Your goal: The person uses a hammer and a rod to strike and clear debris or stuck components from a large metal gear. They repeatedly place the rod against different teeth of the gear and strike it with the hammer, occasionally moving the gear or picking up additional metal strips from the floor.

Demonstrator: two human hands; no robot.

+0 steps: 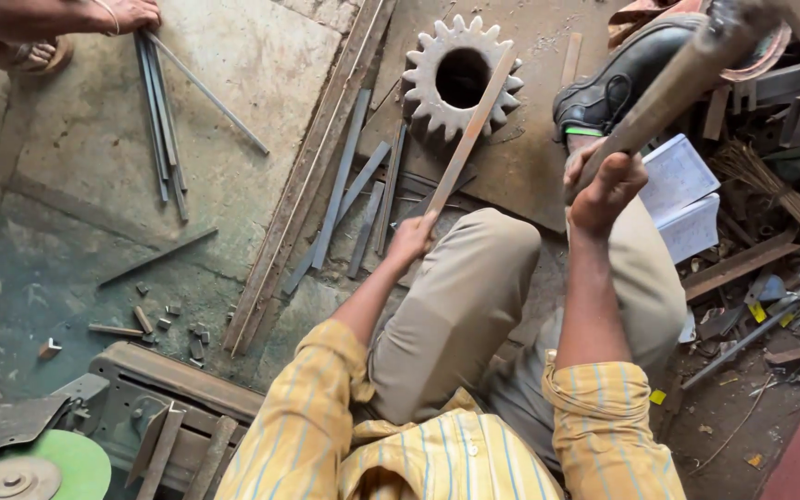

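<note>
I sit on the floor in beige trousers and a yellow striped shirt. My left hand (412,238) grips the near end of a long flat metal strip (474,125). The strip's far end rests across the top of a large grey gear wheel (440,102) with a round centre hole. My right hand (604,181) is closed around the wooden handle of a hammer (687,79), raised up and to the right; its head sits at the frame's top edge. My black shoe (608,93) lies just right of the gear.
Loose flat bars (349,199) lie left of my knee, and small cut pieces (164,319) on the concrete. Another person's hand (127,14) touches a bundle of rods (161,111) top left. A cutting machine with green disc (43,463) stands bottom left. Open booklet (682,194), scrap at right.
</note>
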